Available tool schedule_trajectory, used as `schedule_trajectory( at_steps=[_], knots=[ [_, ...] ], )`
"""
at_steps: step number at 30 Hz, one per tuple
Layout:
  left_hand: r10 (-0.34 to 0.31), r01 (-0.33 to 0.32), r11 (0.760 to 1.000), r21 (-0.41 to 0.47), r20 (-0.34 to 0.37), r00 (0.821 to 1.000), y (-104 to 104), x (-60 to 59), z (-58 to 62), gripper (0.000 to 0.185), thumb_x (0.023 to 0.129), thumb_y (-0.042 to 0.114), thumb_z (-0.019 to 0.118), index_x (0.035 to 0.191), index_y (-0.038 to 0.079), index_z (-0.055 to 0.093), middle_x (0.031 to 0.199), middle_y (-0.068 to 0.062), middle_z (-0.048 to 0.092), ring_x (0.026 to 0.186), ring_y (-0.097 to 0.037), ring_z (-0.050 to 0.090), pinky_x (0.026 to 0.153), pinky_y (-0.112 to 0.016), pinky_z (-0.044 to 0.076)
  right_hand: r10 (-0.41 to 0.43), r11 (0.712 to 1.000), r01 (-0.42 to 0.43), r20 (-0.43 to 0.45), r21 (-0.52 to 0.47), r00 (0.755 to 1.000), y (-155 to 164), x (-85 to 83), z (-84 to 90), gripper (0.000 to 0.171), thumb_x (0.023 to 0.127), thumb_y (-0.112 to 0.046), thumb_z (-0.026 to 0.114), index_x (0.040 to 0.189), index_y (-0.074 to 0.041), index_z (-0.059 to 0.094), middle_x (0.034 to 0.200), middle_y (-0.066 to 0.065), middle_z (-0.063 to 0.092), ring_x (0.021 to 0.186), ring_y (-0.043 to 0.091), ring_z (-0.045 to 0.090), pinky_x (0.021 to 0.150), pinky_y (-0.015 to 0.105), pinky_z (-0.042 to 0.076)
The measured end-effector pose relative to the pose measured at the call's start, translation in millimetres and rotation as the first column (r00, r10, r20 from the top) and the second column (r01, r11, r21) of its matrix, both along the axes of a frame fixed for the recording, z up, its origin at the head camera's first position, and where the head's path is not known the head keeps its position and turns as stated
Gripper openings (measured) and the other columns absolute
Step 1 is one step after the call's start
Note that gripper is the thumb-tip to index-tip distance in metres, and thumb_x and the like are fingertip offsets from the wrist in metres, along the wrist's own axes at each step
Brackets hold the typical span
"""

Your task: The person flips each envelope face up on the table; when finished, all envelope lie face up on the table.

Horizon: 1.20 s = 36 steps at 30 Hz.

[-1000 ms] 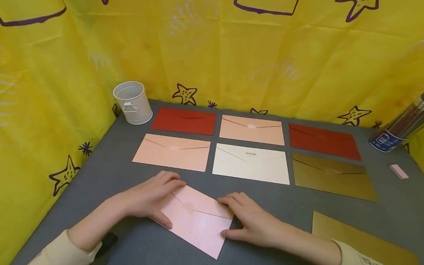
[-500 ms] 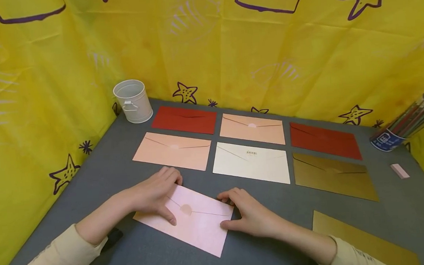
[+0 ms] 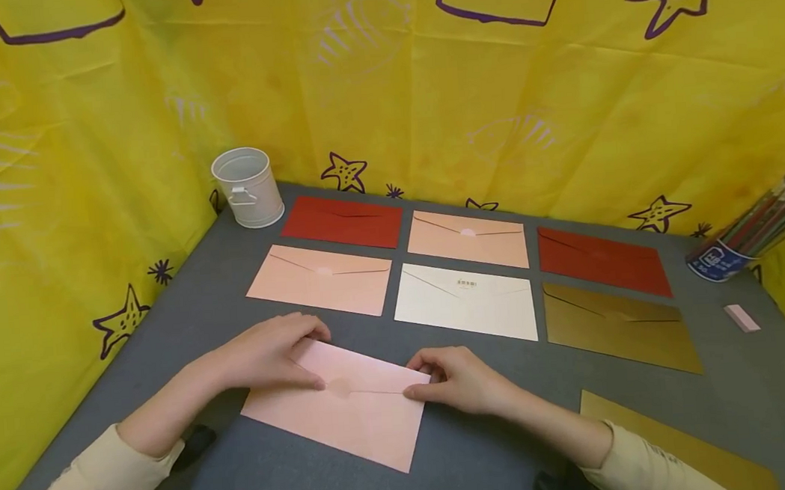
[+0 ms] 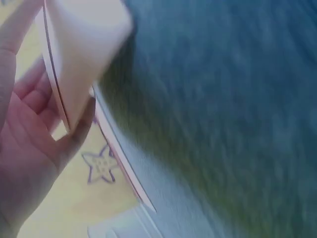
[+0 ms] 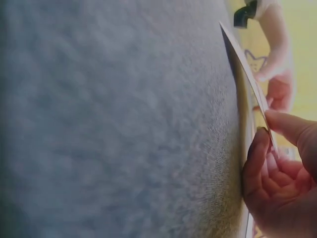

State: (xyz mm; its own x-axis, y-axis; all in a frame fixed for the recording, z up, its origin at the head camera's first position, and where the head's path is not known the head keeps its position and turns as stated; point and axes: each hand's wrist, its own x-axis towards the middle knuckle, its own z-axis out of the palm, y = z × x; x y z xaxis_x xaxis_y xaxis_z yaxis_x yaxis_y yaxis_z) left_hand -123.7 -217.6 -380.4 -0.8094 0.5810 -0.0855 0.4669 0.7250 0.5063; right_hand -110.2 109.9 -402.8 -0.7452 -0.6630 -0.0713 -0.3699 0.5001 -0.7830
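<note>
A pale pink envelope (image 3: 370, 422) with a round seal is held between both hands at the front of the dark table, flap side up. My left hand (image 3: 264, 358) grips its left part, thumb on top and fingers at the far edge. My right hand (image 3: 468, 381) pinches the right end between thumb and fingers. The right wrist view shows that envelope (image 5: 251, 78) slightly bowed, partly raised off the table, with fingers beneath it. From the left wrist, the envelope (image 4: 81, 39) appears between thumb and fingers.
Behind lie two red envelopes (image 3: 344, 222), two peach ones (image 3: 317, 283), a cream one (image 3: 464, 308) with a small label and a gold one (image 3: 621, 336). Another gold envelope (image 3: 675, 445) lies front right. A white bucket (image 3: 249, 190), an eraser (image 3: 742, 318) and a pencil tub (image 3: 724, 255) stand around.
The pink envelope has turned a little and shifted left, its left end now showing past the left hand. My right hand has closed its thumb onto the right edge.
</note>
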Motion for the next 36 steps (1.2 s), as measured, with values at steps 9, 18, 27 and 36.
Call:
schedule_trajectory(
  at_steps=[9,18,27,36],
  knots=[
    [0.045,-0.056,0.986,0.159,0.075,0.996,-32,-8.1,7.2,0.02,0.085,0.038,0.075,0.099,0.025,0.069,0.091,0.016,0.065,0.086,-0.01,0.057,0.076,-0.026,0.047,0.026,0.999,-0.025,0.027,-0.034,0.999,-18,-11.0,4.4,0.014,0.086,-0.028,0.076,0.095,-0.019,0.069,0.061,-0.011,0.059,0.053,0.006,0.058,0.049,0.023,0.042],
    [0.15,-0.158,0.979,0.127,0.066,0.986,-61,-12.6,10.3,0.018,0.088,0.036,0.073,0.1,0.024,0.069,0.093,0.013,0.065,0.087,-0.013,0.055,0.076,-0.028,0.045,0.066,0.997,-0.067,-0.062,-0.022,0.996,-48,-25.3,6.3,0.021,0.09,-0.022,0.072,0.109,-0.013,0.07,0.067,-0.011,0.059,0.057,0.004,0.055,0.053,0.022,0.045],
    [0.221,-0.225,0.972,0.071,0.058,0.974,-83,-16.8,6.1,0.021,0.088,0.035,0.072,0.103,0.02,0.071,0.096,0.009,0.067,0.088,-0.015,0.056,0.077,-0.029,0.046,0.092,0.996,-0.087,-0.171,0.038,0.981,-76,-40.5,3.2,0.016,0.087,-0.024,0.075,0.099,-0.014,0.07,0.071,-0.012,0.058,0.064,0.004,0.052,0.06,0.02,0.044],
    [0.269,-0.271,0.962,0.043,0.049,0.962,-85,-22.1,-2.3,0.028,0.088,0.034,0.072,0.108,0.014,0.07,0.1,0.003,0.065,0.094,-0.021,0.053,0.082,-0.04,0.044,0.071,0.995,-0.054,-0.224,0.08,0.972,-84,-46.1,2.8,0.022,0.083,-0.025,0.08,0.091,-0.012,0.065,0.076,-0.005,0.057,0.069,0.007,0.051,0.063,0.021,0.043]
  ],
)
